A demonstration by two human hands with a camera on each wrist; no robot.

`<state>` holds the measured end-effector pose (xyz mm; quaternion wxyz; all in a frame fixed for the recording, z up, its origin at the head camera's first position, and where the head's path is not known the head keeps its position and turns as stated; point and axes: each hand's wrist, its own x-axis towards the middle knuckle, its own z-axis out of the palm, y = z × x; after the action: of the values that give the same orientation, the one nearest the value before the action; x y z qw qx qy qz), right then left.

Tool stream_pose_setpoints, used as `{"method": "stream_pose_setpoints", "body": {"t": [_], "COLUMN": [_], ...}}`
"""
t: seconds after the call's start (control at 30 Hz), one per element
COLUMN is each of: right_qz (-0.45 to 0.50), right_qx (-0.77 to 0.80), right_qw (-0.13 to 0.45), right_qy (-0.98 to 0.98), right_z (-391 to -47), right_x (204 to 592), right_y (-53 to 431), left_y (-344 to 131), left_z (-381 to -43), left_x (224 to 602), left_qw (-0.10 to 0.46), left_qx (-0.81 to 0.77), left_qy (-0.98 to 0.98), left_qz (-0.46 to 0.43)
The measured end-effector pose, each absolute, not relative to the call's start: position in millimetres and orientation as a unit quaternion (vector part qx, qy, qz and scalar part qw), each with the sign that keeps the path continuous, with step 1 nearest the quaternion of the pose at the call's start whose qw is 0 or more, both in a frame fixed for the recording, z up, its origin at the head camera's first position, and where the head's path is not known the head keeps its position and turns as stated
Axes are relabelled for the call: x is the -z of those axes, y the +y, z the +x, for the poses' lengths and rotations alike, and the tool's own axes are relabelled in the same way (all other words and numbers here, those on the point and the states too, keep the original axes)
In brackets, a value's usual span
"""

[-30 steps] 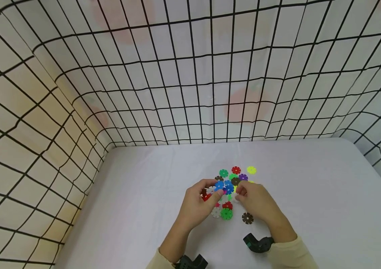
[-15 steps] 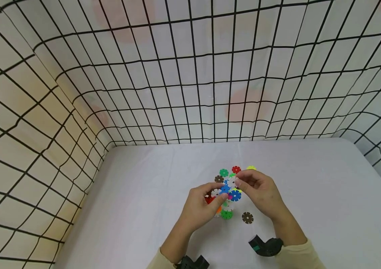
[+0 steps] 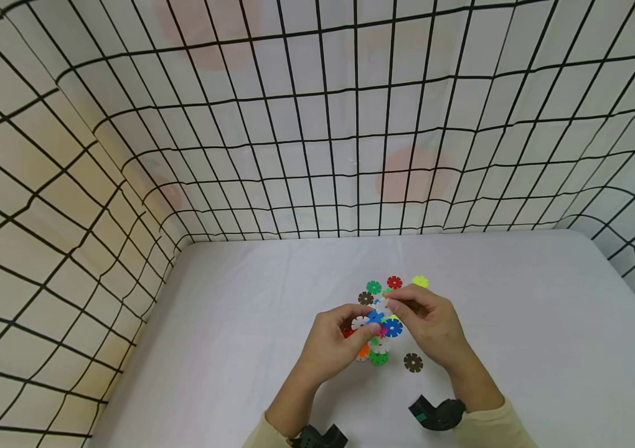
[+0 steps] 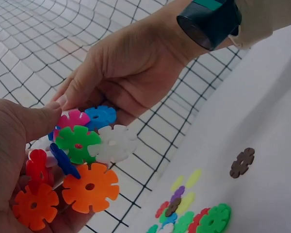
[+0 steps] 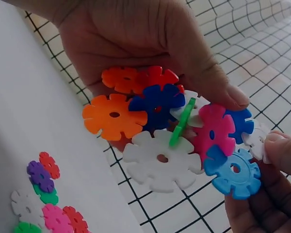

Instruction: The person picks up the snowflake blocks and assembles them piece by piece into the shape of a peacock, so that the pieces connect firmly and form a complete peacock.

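My left hand (image 3: pixel 331 345) grips a cluster of interlocked plastic snowflake discs, raised above the table. In the right wrist view the cluster shows an orange disc (image 5: pixel 115 117), a dark blue disc (image 5: pixel 156 107), a large white disc (image 5: pixel 161 159), a green disc (image 5: pixel 183 121) edge-on, a pink disc (image 5: pixel 215 130) and a light blue disc (image 5: pixel 235 170). My right hand (image 3: pixel 432 323) pinches a small white snowflake disc (image 5: pixel 256 140) between thumb and fingers, right at the cluster's blue edge. The left wrist view shows another orange disc (image 4: pixel 35 206) by the left palm.
Loose snowflake discs lie on the white table (image 3: pixel 228 348) beneath and beyond the hands, among them a red disc (image 3: pixel 394 282) and a yellow disc (image 3: pixel 420 281). A brown disc (image 3: pixel 413 363) lies apart, nearer me. Black netting (image 3: pixel 357 155) over pale cloth surrounds the table.
My right hand has come up from low over the pile with a white disc and moved it in against the cluster. My left hand has tilted the cluster slightly.
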<state>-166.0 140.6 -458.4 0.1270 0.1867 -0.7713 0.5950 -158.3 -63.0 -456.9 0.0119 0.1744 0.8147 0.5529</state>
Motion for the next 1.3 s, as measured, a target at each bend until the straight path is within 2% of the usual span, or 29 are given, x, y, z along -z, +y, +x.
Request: {"method": "stream_pose_setpoints", "body": {"t": [0.3,0.43,0.6,0.7,0.77,0.83,0.9,1.1,1.3], "right_qz": [0.206,0.191,0.106,0.057,0.053,0.062,0.072,0.091,0.097], "right_qx": [-0.596,-0.586,-0.562,-0.486,-0.41,-0.355,-0.322,-0.27,-0.297], "right_qw": [0.185,0.177,0.09,-0.015,-0.088,-0.135,-0.152,-0.157,-0.148], "right_qy": [-0.754,-0.767,-0.815,-0.872,-0.907,-0.923,-0.932,-0.946,-0.938], "right_z": [-161,-160,-171,-178,-178,-177,-175,-170,-170], "right_x": [457,455,458,465,473,480,485,492,493], "right_y": [127,129,142,145,141,136,129,116,118], "left_y": [-64,-62,-64,-71,-75,-78,-79,-79,-78], "left_z": [-157,-159,-167,-172,-174,-175,-176,-176,-176], "left_x": [453,453,457,459,460,461,461,463,464], "left_qw": [0.005,0.011,0.071,0.09,0.105,0.123,0.138,0.151,0.161], "left_qx": [-0.578,-0.589,-0.642,-0.682,-0.707,-0.725,-0.743,-0.781,-0.8], "left_qy": [0.798,0.791,0.756,0.725,0.699,0.677,0.655,0.605,0.577], "left_qz": [0.168,0.165,0.104,0.034,-0.001,-0.018,-0.025,-0.022,-0.017]}}
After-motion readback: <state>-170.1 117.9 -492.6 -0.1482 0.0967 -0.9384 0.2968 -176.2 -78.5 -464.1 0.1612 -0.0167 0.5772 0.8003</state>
